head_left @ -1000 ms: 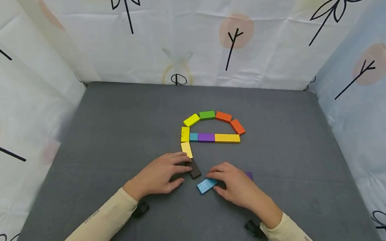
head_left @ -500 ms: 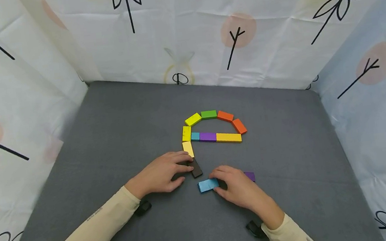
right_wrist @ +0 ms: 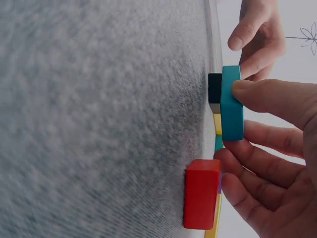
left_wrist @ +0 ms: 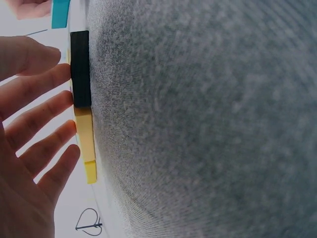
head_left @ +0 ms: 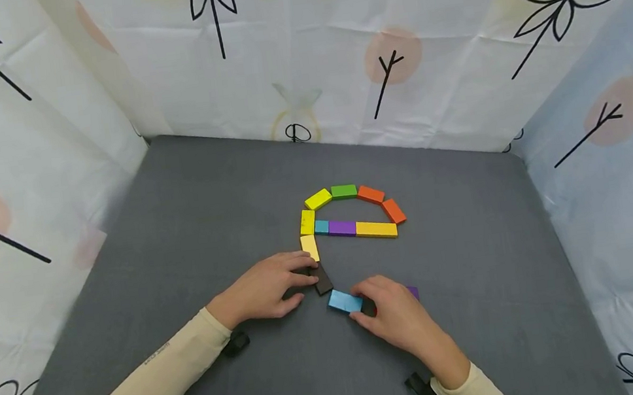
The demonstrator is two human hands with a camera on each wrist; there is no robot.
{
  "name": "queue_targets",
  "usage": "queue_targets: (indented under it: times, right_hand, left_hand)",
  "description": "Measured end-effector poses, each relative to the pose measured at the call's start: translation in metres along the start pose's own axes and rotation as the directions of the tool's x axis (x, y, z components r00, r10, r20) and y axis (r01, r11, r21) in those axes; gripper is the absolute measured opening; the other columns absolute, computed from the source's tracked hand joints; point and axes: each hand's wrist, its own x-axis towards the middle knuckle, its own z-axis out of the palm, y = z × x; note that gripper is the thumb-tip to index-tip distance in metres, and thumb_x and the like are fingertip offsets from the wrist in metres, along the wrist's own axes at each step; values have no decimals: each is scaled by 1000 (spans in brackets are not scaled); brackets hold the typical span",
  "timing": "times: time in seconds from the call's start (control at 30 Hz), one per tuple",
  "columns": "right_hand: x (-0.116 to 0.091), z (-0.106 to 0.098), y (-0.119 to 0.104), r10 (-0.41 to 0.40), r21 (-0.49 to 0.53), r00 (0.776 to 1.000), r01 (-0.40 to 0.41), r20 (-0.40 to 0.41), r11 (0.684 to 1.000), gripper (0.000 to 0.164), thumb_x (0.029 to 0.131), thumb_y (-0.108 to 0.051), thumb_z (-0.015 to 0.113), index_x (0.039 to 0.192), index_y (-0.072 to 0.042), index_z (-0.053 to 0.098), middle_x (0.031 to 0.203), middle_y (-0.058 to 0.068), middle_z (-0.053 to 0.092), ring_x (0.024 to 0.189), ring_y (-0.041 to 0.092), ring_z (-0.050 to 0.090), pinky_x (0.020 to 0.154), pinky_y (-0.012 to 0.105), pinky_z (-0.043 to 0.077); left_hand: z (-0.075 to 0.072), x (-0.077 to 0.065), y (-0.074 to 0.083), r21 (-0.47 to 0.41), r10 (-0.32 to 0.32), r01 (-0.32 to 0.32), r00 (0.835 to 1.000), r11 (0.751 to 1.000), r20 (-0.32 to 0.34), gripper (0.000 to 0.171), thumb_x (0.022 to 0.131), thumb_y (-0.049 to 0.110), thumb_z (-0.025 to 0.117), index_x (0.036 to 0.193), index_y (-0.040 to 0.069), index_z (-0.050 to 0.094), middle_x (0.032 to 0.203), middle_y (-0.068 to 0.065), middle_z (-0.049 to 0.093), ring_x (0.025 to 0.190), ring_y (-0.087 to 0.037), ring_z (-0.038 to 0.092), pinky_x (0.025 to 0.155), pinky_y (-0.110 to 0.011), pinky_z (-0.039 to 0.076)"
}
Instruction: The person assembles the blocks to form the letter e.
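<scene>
My right hand [head_left: 396, 313] pinches a light blue block [head_left: 344, 301] between thumb and fingers. In the right wrist view the thumb lies on the blue block's [right_wrist: 232, 106] near face, and the block appears raised off the cloth. Its left end is close to the lower end of a dark block [head_left: 323, 281]. My left hand [head_left: 271, 287] has extended fingers, with fingertips touching the dark block and reaching towards the cream block [head_left: 309, 246] above it. A red block [right_wrist: 202, 196] lies below the right fingers, mostly hidden in the head view.
Yellow [head_left: 307, 222], green [head_left: 343, 191] and orange blocks [head_left: 371, 194] form an arch. A small teal block [head_left: 321, 227], a purple block [head_left: 342, 228] and a long amber block [head_left: 376, 229] make its base. Another purple block [head_left: 414, 292] shows behind the right hand on the grey table [head_left: 204, 198].
The right hand has turned the light blue block clockwise, so its left end now points up towards the dark block. The left hand stays on the dark block.
</scene>
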Motion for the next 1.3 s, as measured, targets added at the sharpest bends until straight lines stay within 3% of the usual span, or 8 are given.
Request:
queue_targets:
  times: [0.23, 0.8, 1.3]
  right_hand:
    - [1, 5, 3, 17, -42, 1000, -17, -2, 999, 31, 82, -25, 99, 104, -17, 77, 95, -6, 70, 84, 12, 61, 74, 36, 55]
    - [7, 6, 4, 62, -15, 997, -61, 52, 998, 30, 85, -21, 96, 107, -16, 76, 98, -5, 69, 91, 13, 61, 81, 38, 57]
    - [8, 6, 3, 35, -13, 997, -34, 62, 999, 31, 86, -19, 96, 111, -15, 77, 100, -5, 70, 94, 15, 62, 84, 39, 57]
  left_hand:
    - [0, 1, 0, -1, -2, 2, 1000, 1000, 8, 36, 100, 22, 75, 136, 15, 79, 151, -3, 62, 145, -25, 53, 120, -48, 42]
    - [-1, 2, -1, 13, 14, -14, 1000, 1000, 3, 36, 100, 23, 76, 135, 14, 79, 150, -4, 62, 143, -25, 54, 120, -47, 42]
    - [-3, 3, 3, 51, 4, -4, 1000, 999, 5, 36, 100, 29, 76, 133, 15, 80, 148, -5, 63, 140, -26, 55, 121, -49, 40]
